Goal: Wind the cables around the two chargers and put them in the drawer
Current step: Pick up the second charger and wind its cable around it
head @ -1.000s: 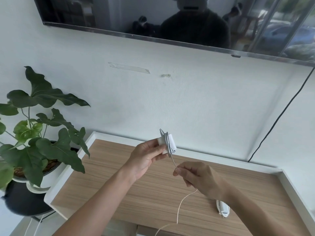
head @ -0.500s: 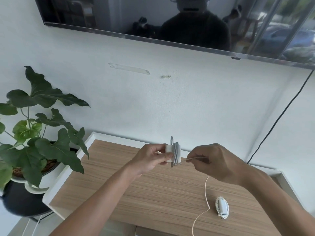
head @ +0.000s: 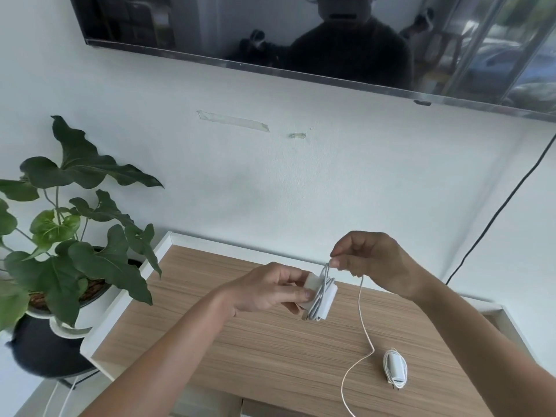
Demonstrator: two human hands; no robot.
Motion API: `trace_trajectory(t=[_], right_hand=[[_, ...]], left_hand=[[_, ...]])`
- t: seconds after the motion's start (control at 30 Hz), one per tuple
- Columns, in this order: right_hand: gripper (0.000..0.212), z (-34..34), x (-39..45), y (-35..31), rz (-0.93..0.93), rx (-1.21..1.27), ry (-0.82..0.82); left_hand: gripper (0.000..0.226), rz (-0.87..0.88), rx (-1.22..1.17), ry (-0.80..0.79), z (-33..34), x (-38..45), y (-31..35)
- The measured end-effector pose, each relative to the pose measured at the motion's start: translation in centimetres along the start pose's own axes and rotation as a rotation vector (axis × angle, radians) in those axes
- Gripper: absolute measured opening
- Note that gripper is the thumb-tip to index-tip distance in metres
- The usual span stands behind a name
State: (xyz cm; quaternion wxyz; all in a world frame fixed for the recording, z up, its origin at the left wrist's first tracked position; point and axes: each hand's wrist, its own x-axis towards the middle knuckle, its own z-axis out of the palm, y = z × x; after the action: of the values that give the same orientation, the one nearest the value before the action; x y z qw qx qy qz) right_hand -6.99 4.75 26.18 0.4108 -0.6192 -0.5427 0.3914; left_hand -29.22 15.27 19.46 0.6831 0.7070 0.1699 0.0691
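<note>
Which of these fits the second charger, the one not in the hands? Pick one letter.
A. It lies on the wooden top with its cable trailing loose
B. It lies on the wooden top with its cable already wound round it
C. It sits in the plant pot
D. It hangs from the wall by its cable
B: the second charger lies on the wooden top, cable looped round it, while the left hand grips the other charger and the right hand pinches its cable.

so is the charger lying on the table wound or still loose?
Wound. The second charger lies on the table with its cable looped tightly around it, no loose tail showing.
</note>
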Motion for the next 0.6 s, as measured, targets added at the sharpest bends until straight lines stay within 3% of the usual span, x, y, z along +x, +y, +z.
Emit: trace_trajectory(t=[0.13, 0.3, 0.37, 0.47, 0.6], right_hand=[[0.036, 1.0, 0.2, 3.3, 0.071, 0.299, 0.034], [0.070, 3.8, -0.3, 7.5, 0.174, 0.570, 0.012], [0.063, 4.9, -0.6, 8.4, 0.202, 0.620, 0.004], [0.033, 6.3, -1.2, 8.7, 0.245, 0.542, -0.001], [0.033, 7.1, -2.3, 7.9, 0.246, 0.298, -0.003]], left_hand=[[0.022, 0.091, -0.137, -0.027, 0.4, 0.1, 0.1], [0.036, 0.191, -0.240, 0.011, 0.5, 0.8, -1.0], [0.034, 0.213, -0.274, 0.023, 0.7, 1.0, -1.3], [0.029, 0.229, -0.410, 0.114, 0.8, 1.2, -1.6], [0.016, 0.249, -0.478, 0.270, 0.2, 1.5, -1.6]])
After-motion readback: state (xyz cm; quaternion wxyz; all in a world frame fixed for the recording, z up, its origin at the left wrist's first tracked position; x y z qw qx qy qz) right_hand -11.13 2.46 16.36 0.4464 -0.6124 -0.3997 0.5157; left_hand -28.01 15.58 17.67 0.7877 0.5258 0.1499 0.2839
